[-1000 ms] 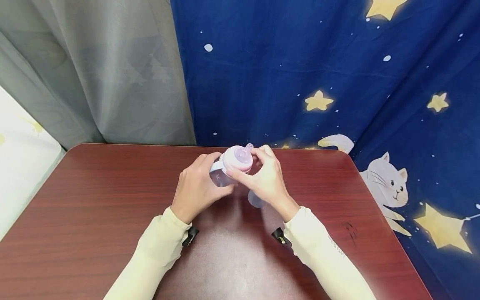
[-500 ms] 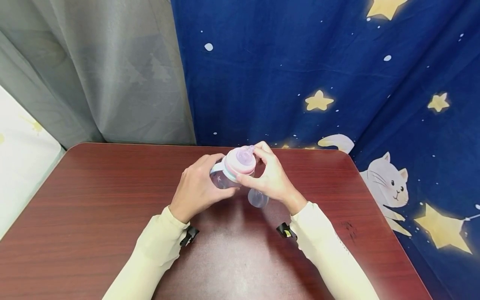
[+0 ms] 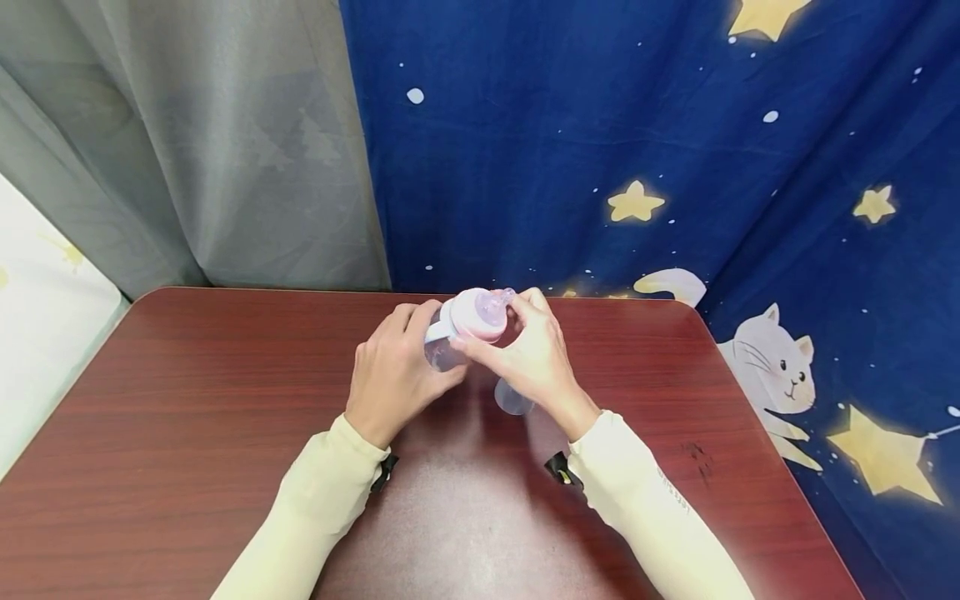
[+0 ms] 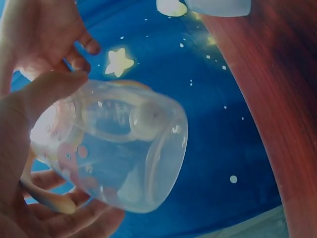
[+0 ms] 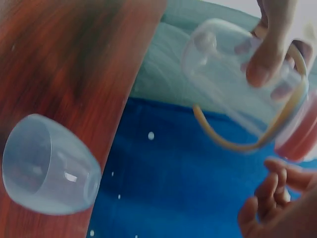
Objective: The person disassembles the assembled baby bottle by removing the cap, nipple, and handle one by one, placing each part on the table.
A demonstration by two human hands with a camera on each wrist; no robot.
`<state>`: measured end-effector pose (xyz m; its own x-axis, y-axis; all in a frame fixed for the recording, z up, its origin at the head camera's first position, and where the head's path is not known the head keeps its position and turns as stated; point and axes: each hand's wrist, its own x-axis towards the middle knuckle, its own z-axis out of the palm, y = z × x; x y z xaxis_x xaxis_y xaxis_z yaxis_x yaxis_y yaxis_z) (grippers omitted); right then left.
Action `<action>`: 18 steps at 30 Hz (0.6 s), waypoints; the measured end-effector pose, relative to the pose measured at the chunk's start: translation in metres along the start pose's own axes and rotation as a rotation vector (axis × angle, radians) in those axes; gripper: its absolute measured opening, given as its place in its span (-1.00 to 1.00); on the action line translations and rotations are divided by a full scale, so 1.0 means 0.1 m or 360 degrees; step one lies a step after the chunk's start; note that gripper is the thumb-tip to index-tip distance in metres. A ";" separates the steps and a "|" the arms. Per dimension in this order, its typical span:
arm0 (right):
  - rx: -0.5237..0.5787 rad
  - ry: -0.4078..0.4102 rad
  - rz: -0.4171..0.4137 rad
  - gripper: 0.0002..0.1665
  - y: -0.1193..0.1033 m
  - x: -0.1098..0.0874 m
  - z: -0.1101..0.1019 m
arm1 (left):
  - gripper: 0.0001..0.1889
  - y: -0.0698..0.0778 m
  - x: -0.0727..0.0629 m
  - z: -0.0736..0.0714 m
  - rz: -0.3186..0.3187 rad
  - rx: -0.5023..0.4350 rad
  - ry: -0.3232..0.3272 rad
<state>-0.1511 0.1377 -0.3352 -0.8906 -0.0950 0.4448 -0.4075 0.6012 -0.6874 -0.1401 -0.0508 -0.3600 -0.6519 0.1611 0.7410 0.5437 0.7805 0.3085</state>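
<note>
Above the far part of a reddish-brown table [image 3: 225, 467], a clear baby bottle [image 4: 131, 148] is tilting in mid-air, its see-through teat [image 3: 491, 309] pointing toward the person's right. A pink collar [image 3: 464, 312] is circling the base of the teat, and a curved handle [image 5: 233, 146] is jutting from the bottle's side. The left hand [image 3: 393, 358] is gripping the bottle's body, its thumb lying along the near side and its fingers wrapping round the other. The right hand [image 3: 534, 360] is holding the collar between bent fingers and thumb, the thumb touching the near side and a fingertip coming close beside the teat. Under that right hand, and partly hidden by it, a clear plastic cup [image 3: 513, 398] is resting on the table. Both forearms are reaching across in cream sleeves [image 3: 330, 487], something small and black [image 3: 559, 468] showing beneath each wrist. A few dark marks [image 3: 697, 460] are showing on the tabletop to the right. Behind everything a deep blue curtain [image 3: 495, 167] is hanging, with yellow stars [image 3: 635, 202] and a pale cat [image 3: 776, 367] decorating it, while a grey curtain [image 3: 247, 167] is hanging at its left.
</note>
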 end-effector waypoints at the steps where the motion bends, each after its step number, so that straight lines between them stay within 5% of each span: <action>1: -0.0030 0.0047 0.0015 -0.27 -0.02 -0.01 0.02 | -0.37 0.00 0.00 0.01 0.0009 0.0023 0.0022; 9: -0.0137 0.0213 0.0051 -0.38 -0.09 -0.02 0.11 | -0.43 0.01 -0.02 0.02 0.0015 0.0104 0.0086; 18: 0.0116 0.0114 -0.0079 -0.48 -0.05 0.00 0.06 | -0.38 -0.01 -0.01 -0.01 0.0001 0.0028 0.0047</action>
<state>-0.1506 0.1304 -0.3352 -0.8533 -0.0648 0.5174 -0.4666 0.5379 -0.7021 -0.1392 -0.0520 -0.3608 -0.6356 0.1437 0.7585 0.5342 0.7911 0.2978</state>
